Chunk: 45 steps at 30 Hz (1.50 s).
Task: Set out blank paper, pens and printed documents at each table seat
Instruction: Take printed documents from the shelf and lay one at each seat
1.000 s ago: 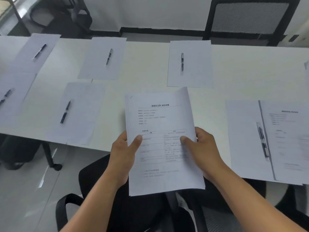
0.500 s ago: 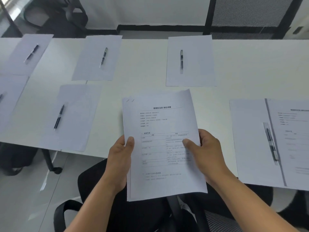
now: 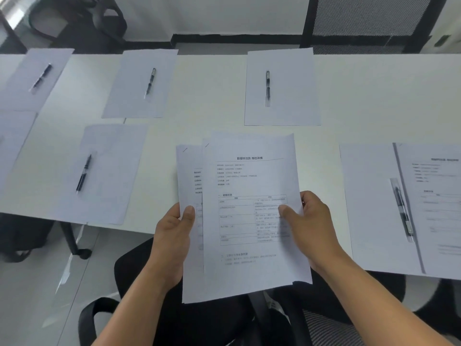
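Observation:
I hold printed documents over the near table edge. My right hand pinches the top printed document, slid a little to the right. My left hand grips the rest of the stack beneath it. On the white table lie several blank sheets, each with a black pen: one at the near left with its pen, one at the far middle with its pen. At the near right a blank sheet bears a pen and a printed document.
More blank sheets with pens lie at the far left and far centre-left. A black office chair stands right below my hands. Another dark chair is beyond the table. A table leg drops at the near left.
My right hand has slid the top printed document to the right, away from the stack in my left hand, so a second sheet's left edge now shows.

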Each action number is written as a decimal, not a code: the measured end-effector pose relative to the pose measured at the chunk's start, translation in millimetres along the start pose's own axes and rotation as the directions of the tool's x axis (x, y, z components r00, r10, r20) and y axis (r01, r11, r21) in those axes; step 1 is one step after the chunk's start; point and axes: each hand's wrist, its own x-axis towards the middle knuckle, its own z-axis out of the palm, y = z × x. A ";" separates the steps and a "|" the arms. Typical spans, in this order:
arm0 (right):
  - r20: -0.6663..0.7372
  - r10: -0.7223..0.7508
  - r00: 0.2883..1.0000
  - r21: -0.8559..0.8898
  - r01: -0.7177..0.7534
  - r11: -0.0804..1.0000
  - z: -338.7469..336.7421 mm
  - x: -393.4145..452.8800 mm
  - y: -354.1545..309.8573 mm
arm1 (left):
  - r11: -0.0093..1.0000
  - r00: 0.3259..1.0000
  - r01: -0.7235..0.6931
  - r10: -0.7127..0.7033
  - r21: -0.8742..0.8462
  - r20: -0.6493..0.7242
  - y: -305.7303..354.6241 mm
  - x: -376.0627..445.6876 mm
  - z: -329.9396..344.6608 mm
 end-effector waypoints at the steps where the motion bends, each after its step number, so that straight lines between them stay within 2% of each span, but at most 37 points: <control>1: -0.014 0.000 1.000 -0.020 0.000 1.000 -1.1 1.4 0.3 | 1.000 1.000 0.000 0.000 -0.002 -0.005 0.3 0.2 -1.9; 8: -0.200 0.010 0.980 -0.153 -0.041 0.987 -17.0 12.4 1.0 | 0.999 0.996 -0.012 0.009 -0.035 -0.092 -5.0 -1.6 -33.5; 16: -0.291 -0.009 0.957 -0.241 -0.064 0.968 -23.8 26.6 8.4 | 0.998 0.990 -0.026 0.018 -0.055 -0.140 -9.2 -2.8 -57.9; 21: -0.305 -0.028 0.952 -0.261 -0.055 0.964 -19.7 34.3 9.2 | 0.998 0.989 -0.033 0.024 -0.058 -0.146 -6.7 0.6 -63.4; 31: -0.346 -0.060 0.936 -0.278 -0.041 0.960 -26.7 53.3 2.0 | 0.996 0.997 -0.054 0.050 -0.069 -0.061 5.5 0.6 -61.1; 45: -0.288 -0.075 0.955 -0.283 -0.010 0.959 -29.1 58.6 3.7 | 0.994 0.999 -0.031 0.029 -0.108 -0.018 15.9 2.8 -24.2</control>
